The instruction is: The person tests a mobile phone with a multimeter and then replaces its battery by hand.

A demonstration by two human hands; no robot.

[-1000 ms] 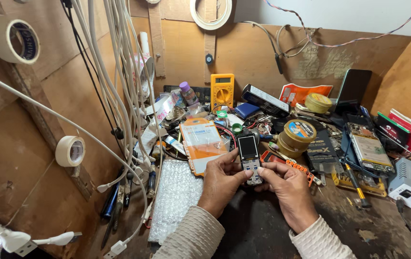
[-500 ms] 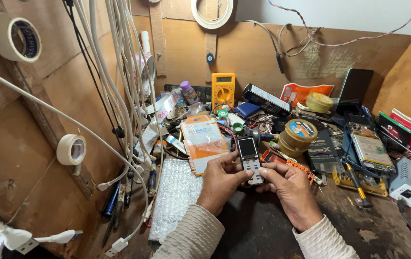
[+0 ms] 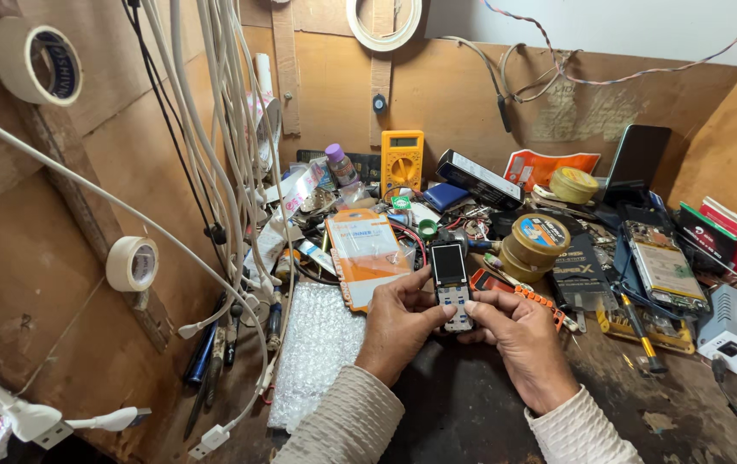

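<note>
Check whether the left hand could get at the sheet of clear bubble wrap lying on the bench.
Probably yes. The sheet of clear bubble wrap lies uncovered right beside the left hand, nothing between them; but that hand now grips the small keypad phone with the right hand.

There is a single view, from a camera worn on the person's head. It looks forward and steeply down over the forearms onto the tabletop (image 3: 471, 412), close enough that both hands sit low in the middle of the frame, the left hand (image 3: 398, 326) beside the right hand (image 3: 523, 339). The wide lens also takes in the brown back wall (image 3: 471, 94) ahead and the board wall (image 3: 85, 198) on the left, which runs off toward the near corner.
</note>
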